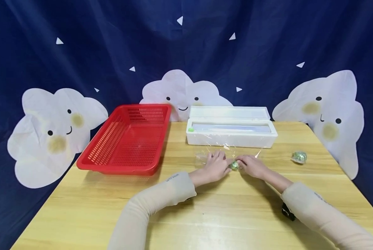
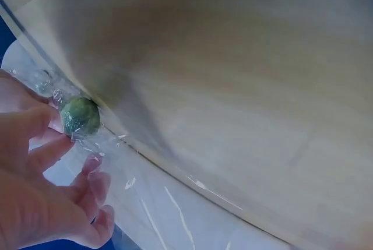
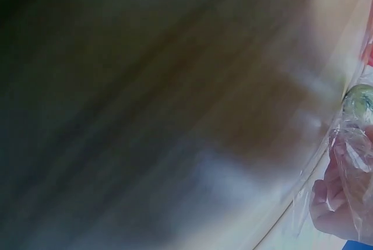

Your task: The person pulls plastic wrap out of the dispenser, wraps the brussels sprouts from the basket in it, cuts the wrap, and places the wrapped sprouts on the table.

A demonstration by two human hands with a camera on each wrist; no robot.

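A small round green ball (image 1: 234, 165), its exact kind unclear, lies wrapped in clear cling film (image 2: 163, 203) at the middle of the table. My left hand (image 1: 216, 166) is at its left side, thumb and forefinger pinching the film close against the ball. From the right, my right hand (image 1: 251, 166) grips gathered film beside it, seen at the edge of the right wrist view. Loose film spreads beyond both hands towards the white cling film box (image 1: 230, 139), whose lid stands up. Another film-wrapped green ball (image 1: 299, 157) sits apart at the right.
A red plastic basket (image 1: 155, 166) with slotted walls stands at the left of the wooden table (image 1: 205, 222). On the white box's front rim is a green slider (image 1: 191, 130). A dark blue curtain (image 1: 111, 41) with cloud prints hangs behind the table.
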